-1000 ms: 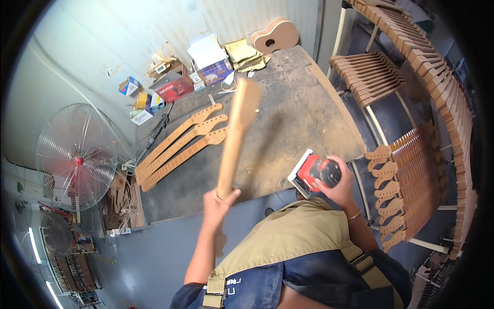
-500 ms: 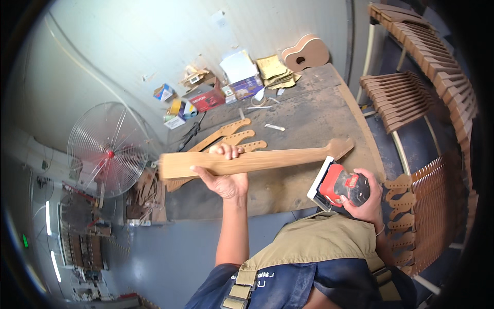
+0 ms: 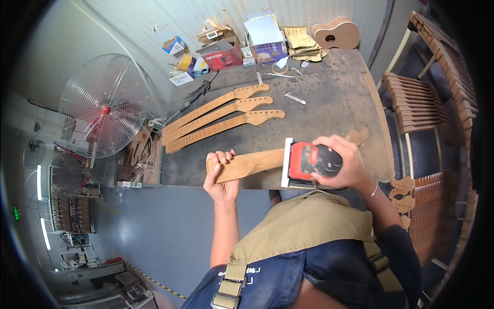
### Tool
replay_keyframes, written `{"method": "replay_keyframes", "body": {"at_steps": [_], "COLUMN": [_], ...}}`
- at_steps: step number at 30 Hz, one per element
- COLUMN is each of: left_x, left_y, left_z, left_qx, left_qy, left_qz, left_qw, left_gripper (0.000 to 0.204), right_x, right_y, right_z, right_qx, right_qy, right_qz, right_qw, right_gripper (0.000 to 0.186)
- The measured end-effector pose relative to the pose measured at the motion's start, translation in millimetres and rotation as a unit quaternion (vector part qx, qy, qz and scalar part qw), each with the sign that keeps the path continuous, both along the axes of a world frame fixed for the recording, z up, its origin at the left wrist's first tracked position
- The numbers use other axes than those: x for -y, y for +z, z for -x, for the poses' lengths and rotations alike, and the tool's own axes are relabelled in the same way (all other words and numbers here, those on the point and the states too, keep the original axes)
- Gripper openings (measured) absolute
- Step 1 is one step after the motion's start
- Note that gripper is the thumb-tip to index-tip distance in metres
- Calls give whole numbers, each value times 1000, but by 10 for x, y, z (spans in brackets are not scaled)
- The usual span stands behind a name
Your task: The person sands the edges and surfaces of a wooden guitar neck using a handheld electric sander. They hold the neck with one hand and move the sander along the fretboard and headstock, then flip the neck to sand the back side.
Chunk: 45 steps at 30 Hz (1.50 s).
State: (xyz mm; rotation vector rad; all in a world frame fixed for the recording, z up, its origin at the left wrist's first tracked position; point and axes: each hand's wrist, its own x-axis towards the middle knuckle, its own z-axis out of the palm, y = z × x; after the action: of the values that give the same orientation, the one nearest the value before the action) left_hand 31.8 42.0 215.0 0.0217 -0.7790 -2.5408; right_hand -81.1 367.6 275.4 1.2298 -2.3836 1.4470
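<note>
My left hand (image 3: 222, 175) is wrapped round the wide heel end of a wooden guitar neck (image 3: 252, 164), just above the near edge of the workbench. A red and black electric sander (image 3: 309, 160) is gripped in my right hand (image 3: 346, 160). Its white-edged pad stands across the middle of the neck and hides part of it; whether it touches the wood I cannot tell. Past my right hand the headstock shows, a little blurred. Three more guitar necks (image 3: 221, 110) with fretboards lie side by side on the bench, beyond my left hand.
The dark workbench (image 3: 334, 98) carries boxes (image 3: 221, 55), yellow sandpaper sheets (image 3: 303, 42) and a small guitar body (image 3: 335, 34) along the wall. A large wire fan (image 3: 107, 110) stands at the left. Racks of guitar necks (image 3: 414, 100) line the right side.
The sander has moved left, from beside the headstock to the middle of the neck. My left hand now grips nearer the heel end, and the neck is closer to my body.
</note>
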Motion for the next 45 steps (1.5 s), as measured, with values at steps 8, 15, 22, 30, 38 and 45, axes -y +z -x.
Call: {"method": "replay_keyframes", "body": {"at_steps": [8, 15, 22, 30, 38, 45], "left_x": [23, 70, 97, 89, 84, 46], "left_y": [-20, 25, 114, 235, 246, 280], "left_z": [-189, -178, -76, -27, -8, -15], "left_qx": [41, 50, 53, 55, 56, 56], "left_qy": [-31, -55, -74, -93, -87, -85], "left_qz": [5, 21, 31, 46, 49, 63], "left_qw": [999, 997, 995, 993, 993, 993], "left_gripper": [35, 41, 42, 40, 41, 41], "right_x": [715, 829, 849, 851, 882, 885], "right_y": [261, 363, 366, 384, 305, 352], "right_z": [309, 540, 663, 756, 807, 816], "right_qx": [-7, 22, 40, 29, 14, 17], "right_qy": [163, 210, 229, 238, 249, 258], "right_qz": [-36, -41, -27, -3, 21, 49], "right_qw": [986, 977, 972, 971, 968, 965], "right_gripper": [59, 60, 58, 57, 58, 55]}}
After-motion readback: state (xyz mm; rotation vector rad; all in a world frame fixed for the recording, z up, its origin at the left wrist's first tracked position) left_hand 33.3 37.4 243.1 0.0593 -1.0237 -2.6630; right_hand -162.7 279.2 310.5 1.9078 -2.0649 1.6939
